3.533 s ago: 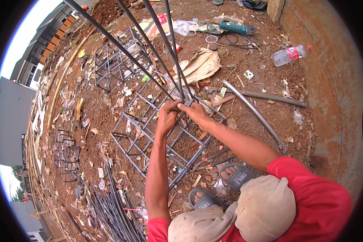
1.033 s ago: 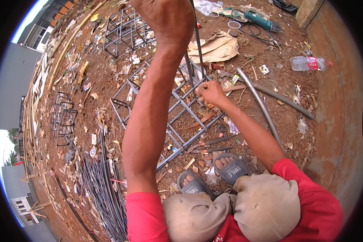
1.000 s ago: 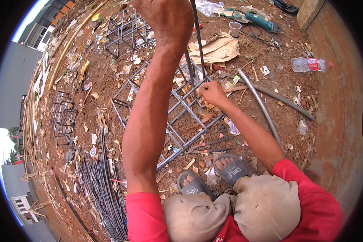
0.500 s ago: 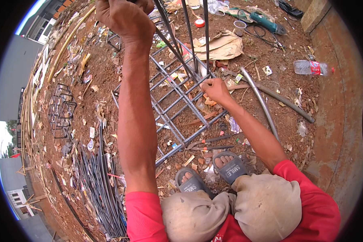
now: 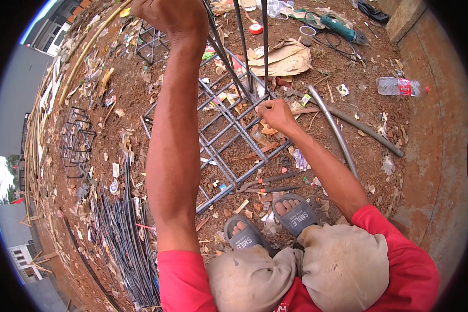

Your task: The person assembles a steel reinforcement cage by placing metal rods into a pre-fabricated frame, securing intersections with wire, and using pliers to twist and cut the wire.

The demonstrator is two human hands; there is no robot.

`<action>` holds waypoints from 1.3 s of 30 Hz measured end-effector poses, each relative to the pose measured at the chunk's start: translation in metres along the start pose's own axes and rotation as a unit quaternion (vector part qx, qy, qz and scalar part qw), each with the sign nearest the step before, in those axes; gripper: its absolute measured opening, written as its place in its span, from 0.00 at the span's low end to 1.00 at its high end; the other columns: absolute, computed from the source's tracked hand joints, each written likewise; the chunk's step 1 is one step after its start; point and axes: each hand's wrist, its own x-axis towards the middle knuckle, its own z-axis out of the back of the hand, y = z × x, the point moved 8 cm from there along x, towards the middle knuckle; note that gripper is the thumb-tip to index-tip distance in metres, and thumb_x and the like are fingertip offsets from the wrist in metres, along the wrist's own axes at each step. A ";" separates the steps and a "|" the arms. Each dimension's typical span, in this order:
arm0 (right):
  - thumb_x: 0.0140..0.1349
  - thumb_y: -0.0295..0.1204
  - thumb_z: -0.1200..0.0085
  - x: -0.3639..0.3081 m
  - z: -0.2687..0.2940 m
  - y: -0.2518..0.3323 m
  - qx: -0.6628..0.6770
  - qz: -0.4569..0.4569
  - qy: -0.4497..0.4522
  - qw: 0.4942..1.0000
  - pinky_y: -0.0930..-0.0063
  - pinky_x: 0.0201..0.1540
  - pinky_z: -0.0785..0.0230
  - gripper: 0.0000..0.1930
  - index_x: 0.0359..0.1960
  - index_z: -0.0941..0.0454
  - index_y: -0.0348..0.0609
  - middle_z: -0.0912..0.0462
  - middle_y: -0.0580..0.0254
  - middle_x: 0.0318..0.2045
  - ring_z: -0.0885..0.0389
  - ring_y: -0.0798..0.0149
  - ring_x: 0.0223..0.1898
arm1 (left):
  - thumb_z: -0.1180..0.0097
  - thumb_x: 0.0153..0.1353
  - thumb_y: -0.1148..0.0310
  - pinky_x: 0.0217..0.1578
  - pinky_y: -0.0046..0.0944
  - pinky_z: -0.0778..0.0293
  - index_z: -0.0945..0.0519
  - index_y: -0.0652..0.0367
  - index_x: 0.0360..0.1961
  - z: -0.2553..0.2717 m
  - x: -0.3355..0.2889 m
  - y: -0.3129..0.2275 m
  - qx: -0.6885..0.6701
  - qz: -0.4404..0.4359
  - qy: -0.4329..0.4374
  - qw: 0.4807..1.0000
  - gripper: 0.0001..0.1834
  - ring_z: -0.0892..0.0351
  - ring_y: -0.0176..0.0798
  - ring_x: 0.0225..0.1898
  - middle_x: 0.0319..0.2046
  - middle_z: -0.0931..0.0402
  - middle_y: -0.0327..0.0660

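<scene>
A steel rebar grid (image 5: 225,174) lies on the littered soil before my feet. Several dark upright bars (image 5: 266,49) rise from its far corner. My left hand (image 5: 174,21) is raised at the top edge beside the bars, curled closed; its fingers are partly cut off, so what it grips cannot be made out. My right hand (image 5: 276,114) is closed in a pinch at the grid's corner, by the foot of the bars; anything between those fingertips is hidden or too small to name. Pincers (image 5: 269,190) lie on the ground just nearer than the grid.
A bundle of thin dark rods (image 5: 127,244) and a small rebar cage (image 5: 78,143) lie left. To the right are a bent metal pipe (image 5: 334,125), a plastic bottle (image 5: 395,86) and a concrete ledge (image 5: 434,156). Far off sits a green angle grinder (image 5: 343,30) with its cable.
My left hand has shifted slightly right and up, its forearm sliding a little left lower down. My right hand stays at the grid corner, still pinched.
</scene>
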 end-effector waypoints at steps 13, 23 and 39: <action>0.57 0.37 0.44 -0.004 -0.005 0.006 -0.011 0.018 0.010 1.000 0.67 0.41 0.26 0.15 0.35 0.14 0.36 0.14 0.50 0.28 0.15 0.60 0.32 | 0.53 0.74 0.53 0.10 0.29 0.57 0.27 0.55 0.21 0.003 0.002 0.001 -0.013 -0.029 -0.027 0.999 0.25 0.49 0.23 0.09 0.10 0.44 0.27; 0.61 0.38 0.45 -0.007 -0.004 0.003 -0.036 0.009 0.025 0.999 0.65 0.41 0.25 0.17 0.40 0.14 0.36 0.13 0.49 0.29 0.15 0.59 0.32 | 0.52 0.74 0.56 0.12 0.28 0.58 0.24 0.57 0.19 -0.005 -0.002 -0.009 -0.035 -0.094 0.014 0.995 0.25 0.49 0.21 0.10 0.10 0.41 0.26; 0.64 0.31 0.54 -0.018 -0.006 0.023 -0.041 0.022 0.062 0.997 0.60 0.28 0.26 0.15 0.27 0.24 0.28 0.19 0.40 0.23 0.16 0.52 0.23 | 0.54 0.75 0.54 0.10 0.29 0.55 0.26 0.57 0.22 -0.020 -0.008 0.003 -0.025 0.057 0.063 0.996 0.24 0.50 0.23 0.09 0.10 0.43 0.27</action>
